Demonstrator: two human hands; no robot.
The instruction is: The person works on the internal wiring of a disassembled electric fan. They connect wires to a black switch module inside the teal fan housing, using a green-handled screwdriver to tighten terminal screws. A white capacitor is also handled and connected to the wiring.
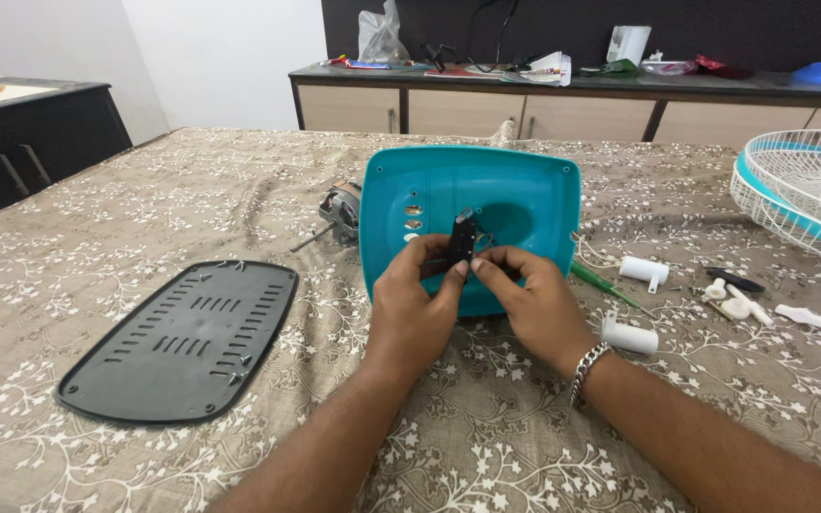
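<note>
A person's two hands meet over a turquoise plastic fan base (515, 204) that stands tilted on its edge near the middle of a table (97, 209) covered with a beige cloth patterned in white branches. The left hand (410, 309) and the right hand (534, 304) are both closed in a pinch on a small black switch part (461, 239), held upright against the hollow inner face of the base; thin wires show just behind it. A silver bracelet (589, 366) circles the right wrist.

Toward the near left edge of the table lies a flat black bottom plate (182, 337) with rows of slots, a few screws resting on it. Behind the base, partly hidden by its left rim, sits a grey electric motor (339, 211) with its shaft pointing left. To the right of the hands lie two white cylindrical pieces (631, 336), a green-handled screwdriver (605, 288), and several small white and black fittings (738, 302). At the far right edge of the table rests a white wire fan guard (800, 195) with a turquoise rim. A long sideboard (563, 104) cluttered with bags and papers stands beyond the far edge of the table, and a dark cabinet (40, 133) stands at the left.
</note>
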